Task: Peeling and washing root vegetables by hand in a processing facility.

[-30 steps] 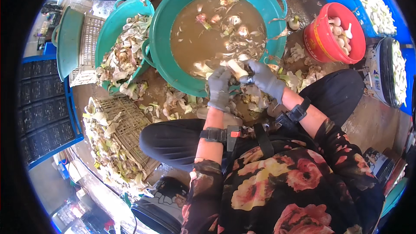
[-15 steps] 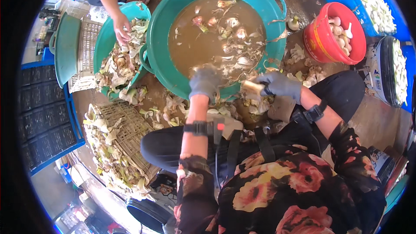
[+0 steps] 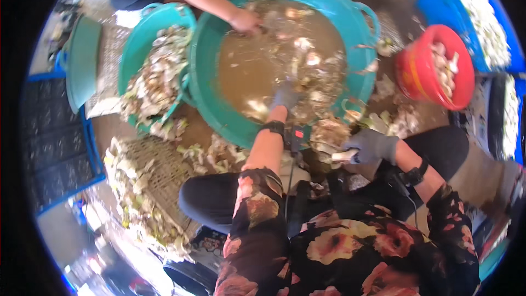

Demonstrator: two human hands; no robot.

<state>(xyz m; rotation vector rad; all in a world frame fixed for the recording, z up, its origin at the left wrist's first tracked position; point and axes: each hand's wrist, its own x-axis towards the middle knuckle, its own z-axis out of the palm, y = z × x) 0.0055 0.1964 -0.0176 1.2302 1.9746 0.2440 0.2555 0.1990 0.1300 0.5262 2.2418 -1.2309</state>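
Note:
My left hand (image 3: 285, 96), in a grey glove, reaches into the large teal basin (image 3: 211, 120) of muddy water holding garlic bulbs (image 3: 301, 44) and loose skins; its fingers are blurred and hidden. My right hand (image 3: 367, 147), also gloved, is closed on a pale tool, apparently a small knife (image 3: 344, 155), near the basin's front edge, over a brown clump of peelings (image 3: 329, 131) between my knees.
Another person's hand (image 3: 246, 21) reaches into the basin from upper left. A tub of skins (image 3: 130, 55) and husk-covered wicker basket (image 3: 164, 175) stand left, beside dark crates (image 3: 57, 131). Right are a red bucket of bulbs (image 3: 416, 71) and blue crate of peeled garlic (image 3: 449, 5).
My hands have separated: the left went deeper into the basin, the right lower beside it; the bulb between them is gone. The other person's hand moved from the side tub into the basin.

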